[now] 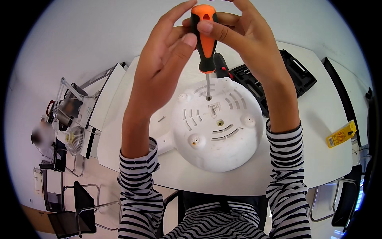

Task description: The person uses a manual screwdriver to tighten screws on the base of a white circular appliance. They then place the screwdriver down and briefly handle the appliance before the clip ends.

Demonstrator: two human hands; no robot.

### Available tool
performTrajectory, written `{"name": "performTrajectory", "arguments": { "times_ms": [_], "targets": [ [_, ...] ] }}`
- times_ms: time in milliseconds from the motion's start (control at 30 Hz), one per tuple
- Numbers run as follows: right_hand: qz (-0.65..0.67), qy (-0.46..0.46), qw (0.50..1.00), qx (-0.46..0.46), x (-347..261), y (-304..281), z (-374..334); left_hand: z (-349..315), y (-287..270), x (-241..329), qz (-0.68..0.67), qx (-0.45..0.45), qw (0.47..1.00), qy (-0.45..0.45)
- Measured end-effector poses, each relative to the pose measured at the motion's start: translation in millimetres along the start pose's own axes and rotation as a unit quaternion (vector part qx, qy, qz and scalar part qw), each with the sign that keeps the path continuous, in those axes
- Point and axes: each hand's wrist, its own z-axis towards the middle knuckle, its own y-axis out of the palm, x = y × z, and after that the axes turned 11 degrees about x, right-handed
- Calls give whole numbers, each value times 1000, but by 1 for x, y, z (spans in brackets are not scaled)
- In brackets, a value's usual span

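Note:
Above the table, a screwdriver point(206, 46) with an orange and black handle stands upright. Its metal tip reaches into a recessed hole in a round white plastic appliance base point(238, 135), which lies with its vents and small feet facing up. My right hand point(248, 42) grips the handle between thumb and fingers. My left hand point(161, 59) is beside the handle, fingers apart and slightly bent; its thumb tip is right against or very near the handle's left side. A small metal screw point(160, 119) lies on the table to the left of the base.
A black tool case point(296, 73) lies open on the white table point(310, 159), partly behind my right arm. Near it rests a black and red tool handle point(222, 65). A yellow box point(341, 134) sits at the right. Leftward are a lamp point(75, 140) and black chairs point(81, 207).

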Motion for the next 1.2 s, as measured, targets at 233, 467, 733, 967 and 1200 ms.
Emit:
{"name": "performTrajectory", "arguments": {
  "times_ms": [233,467,733,967,1200],
  "targets": [
    [80,33,990,-109,19,-8,11,4,5,-1,55,57,996,43],
    [28,-47,998,-18,3,11,-21,0,5,-8,103,110,979,138],
    [-281,-247,922,95,5,18,-32,-5,13,-1,239,60,944,221],
    [-213,-177,960,40,4,8,-28,-7,-9,12,224,22,963,152],
    [-209,-206,955,41,2,0,-26,-3,3,6,184,116,962,169]
  ]
}}
